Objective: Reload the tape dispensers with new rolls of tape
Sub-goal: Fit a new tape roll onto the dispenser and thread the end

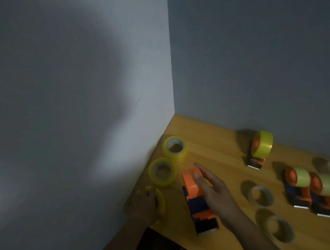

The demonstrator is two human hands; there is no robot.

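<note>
Orange and blue, the empty dispenser (197, 197) is lying near the bench's (214, 139) left edge, with the right hand (211, 187) resting on it, fingers straight. The left hand (145, 208) is gripping a yellow roll (160, 201) at that edge, just before two more rolls (169, 161). Three loaded dispensers (297, 186) are standing toward the right edge.

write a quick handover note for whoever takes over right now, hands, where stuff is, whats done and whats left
Left hand: dim and blurred at the desk's left edge, gripping a yellow tape roll.
Right hand: open, fingers straight, resting on the empty orange-and-blue tape dispenser.
Two more yellow tape rolls lie flat by the wall on the wooden desk.
Done: three orange dispensers loaded with yellow tape stand to the right.
Two empty grey cardboard cores lie between them and the empty dispenser.
Left: fit the held roll into the empty dispenser.
</note>
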